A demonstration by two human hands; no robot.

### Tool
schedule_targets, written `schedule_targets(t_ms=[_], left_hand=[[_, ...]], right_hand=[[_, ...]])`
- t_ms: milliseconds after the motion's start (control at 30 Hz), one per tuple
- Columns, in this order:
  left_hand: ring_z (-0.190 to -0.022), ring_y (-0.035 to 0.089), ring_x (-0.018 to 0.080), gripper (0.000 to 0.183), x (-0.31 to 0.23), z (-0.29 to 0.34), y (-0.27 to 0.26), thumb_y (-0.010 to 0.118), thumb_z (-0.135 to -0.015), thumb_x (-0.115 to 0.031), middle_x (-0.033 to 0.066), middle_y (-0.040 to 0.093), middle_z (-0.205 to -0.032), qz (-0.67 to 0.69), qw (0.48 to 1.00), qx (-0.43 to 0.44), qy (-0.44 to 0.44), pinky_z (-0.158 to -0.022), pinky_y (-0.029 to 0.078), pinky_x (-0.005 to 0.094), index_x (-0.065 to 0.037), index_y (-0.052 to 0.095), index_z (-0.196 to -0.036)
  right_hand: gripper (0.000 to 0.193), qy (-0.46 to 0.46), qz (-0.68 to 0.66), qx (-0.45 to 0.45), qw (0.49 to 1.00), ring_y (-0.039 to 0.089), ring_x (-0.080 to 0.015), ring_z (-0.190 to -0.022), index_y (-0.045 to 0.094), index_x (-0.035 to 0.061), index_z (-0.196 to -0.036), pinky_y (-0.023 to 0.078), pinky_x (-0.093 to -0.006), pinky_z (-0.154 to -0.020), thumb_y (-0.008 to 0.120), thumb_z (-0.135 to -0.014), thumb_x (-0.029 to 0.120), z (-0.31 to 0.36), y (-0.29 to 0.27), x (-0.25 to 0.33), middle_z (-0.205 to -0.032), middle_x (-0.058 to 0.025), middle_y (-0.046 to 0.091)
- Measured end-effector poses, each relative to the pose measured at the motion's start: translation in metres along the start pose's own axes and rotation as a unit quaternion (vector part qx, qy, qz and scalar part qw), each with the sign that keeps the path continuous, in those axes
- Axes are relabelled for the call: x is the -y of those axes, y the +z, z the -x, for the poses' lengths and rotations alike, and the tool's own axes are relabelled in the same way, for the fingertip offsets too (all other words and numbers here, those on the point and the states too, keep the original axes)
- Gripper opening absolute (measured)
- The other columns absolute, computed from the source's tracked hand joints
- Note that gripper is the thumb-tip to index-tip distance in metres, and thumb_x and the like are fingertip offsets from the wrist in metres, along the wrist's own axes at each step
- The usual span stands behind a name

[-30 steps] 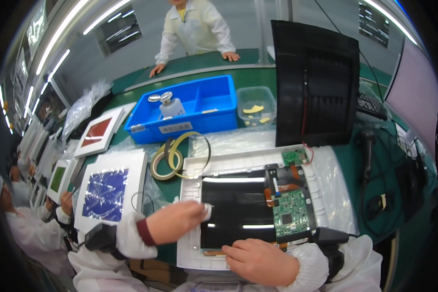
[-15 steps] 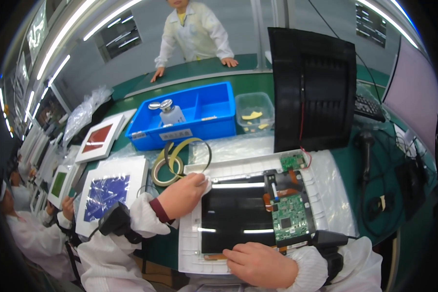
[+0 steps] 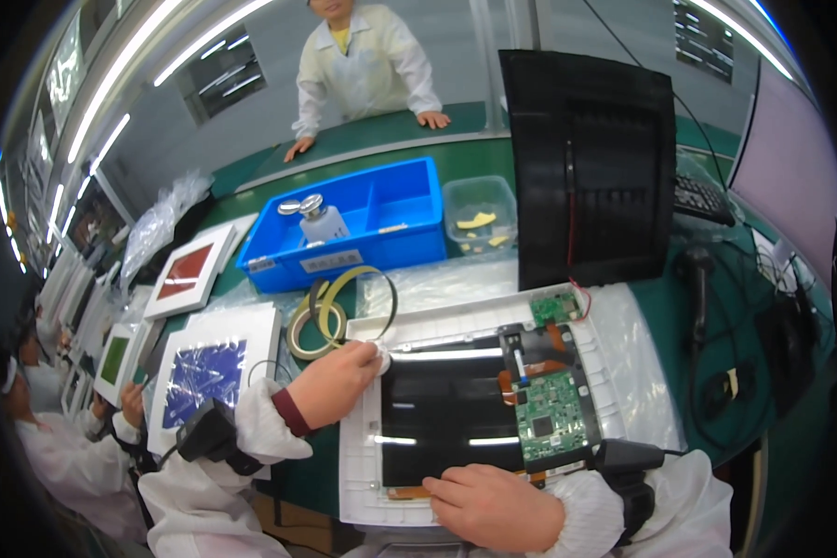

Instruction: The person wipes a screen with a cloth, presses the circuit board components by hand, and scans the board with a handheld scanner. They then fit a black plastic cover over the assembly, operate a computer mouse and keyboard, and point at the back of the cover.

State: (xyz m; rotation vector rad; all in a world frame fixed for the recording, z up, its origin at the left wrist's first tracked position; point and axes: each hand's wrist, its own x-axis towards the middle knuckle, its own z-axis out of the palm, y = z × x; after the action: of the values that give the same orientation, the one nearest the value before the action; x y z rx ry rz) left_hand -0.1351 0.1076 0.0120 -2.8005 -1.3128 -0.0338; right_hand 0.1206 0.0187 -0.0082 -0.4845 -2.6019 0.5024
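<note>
A white plastic display housing (image 3: 361,493) lies on the bench in front of me, holding a dark glossy panel (image 3: 451,400). A green circuit board (image 3: 551,418) is mounted on the panel's right part. My left hand (image 3: 333,385) is closed, pinching a small white wipe (image 3: 383,359) at the panel's far left corner. Along the near edge of the housing rests my right hand (image 3: 498,507), its fingers stretched out over the panel's lower border, with nothing visible in them. Beyond my left hand stand rolls of tape (image 3: 318,330).
A blue divided bin (image 3: 372,244) with a pump bottle (image 3: 322,223) stands behind, beside a clear tub (image 3: 481,216) of yellow scraps. A black curved cover (image 3: 591,172) stands upright, joined by a red wire. White framed panels (image 3: 209,372) lie left. A co-worker (image 3: 363,70) leans opposite.
My left hand with the wipe has shifted slightly left and nearer to me. The right hand stays at the near edge. The head view has moved a little.
</note>
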Motion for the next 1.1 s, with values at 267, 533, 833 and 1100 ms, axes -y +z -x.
schedule_targets(t_ms=[267, 533, 833, 1100], left_hand=[[-0.096, 0.052, 0.0298, 0.035, -0.009, -0.015, 0.012, 0.051, -0.072, 0.005, 0.0147, 0.051, -0.1, 0.068, 0.994, -0.067, 0.045, -0.083, 0.046, 0.0335, 0.006, 0.055, -0.106], [-0.092, 0.053, 0.0272, 0.029, -0.029, 0.044, -0.01, 0.053, -0.076, -0.004, 0.013, 0.05, -0.096, 0.131, 0.98, 0.02, 0.148, -0.078, 0.047, 0.0334, 0.006, 0.055, -0.102], [-0.105, 0.052, 0.03, 0.028, -0.045, 0.066, -0.011, 0.051, -0.073, -0.004, 0.0184, 0.05, -0.114, 0.219, 0.95, 0.039, 0.219, -0.088, 0.046, 0.035, 0.009, 0.057, -0.097], [-0.111, 0.047, 0.0299, 0.039, -0.007, 0.019, 0.001, 0.058, -0.079, -0.013, 0.0176, 0.045, -0.119, 0.058, 0.997, -0.015, 0.048, -0.093, 0.042, 0.0336, 0.01, 0.052, -0.11]], right_hand=[[0.017, -0.028, -0.03, 0.027, 0.999, 0.057, -0.0234, -0.09, 0.059, -0.0017, -0.087, 0.048, -0.0322, -0.077, 0.06, -0.074, 0.01, -0.006, 0.0, -0.004, -0.104, -0.0134, 0.06], [0.018, -0.034, -0.01, 0.009, 0.999, 0.059, -0.0226, -0.086, 0.059, -0.0007, -0.086, 0.05, -0.0317, -0.07, 0.062, -0.072, 0.011, -0.009, -0.005, -0.004, -0.102, -0.0119, 0.061], [0.018, -0.048, -0.017, 0.02, 0.999, 0.06, -0.0226, -0.087, 0.059, 0.0003, -0.084, 0.05, -0.0314, -0.07, 0.062, -0.07, 0.011, -0.01, -0.009, -0.002, -0.101, -0.0113, 0.062], [0.016, -0.038, -0.018, 0.028, 0.999, 0.06, -0.0239, -0.087, 0.059, -0.0001, -0.084, 0.051, -0.0321, -0.071, 0.062, -0.072, 0.01, -0.01, -0.008, -0.001, -0.103, -0.0129, 0.062]])
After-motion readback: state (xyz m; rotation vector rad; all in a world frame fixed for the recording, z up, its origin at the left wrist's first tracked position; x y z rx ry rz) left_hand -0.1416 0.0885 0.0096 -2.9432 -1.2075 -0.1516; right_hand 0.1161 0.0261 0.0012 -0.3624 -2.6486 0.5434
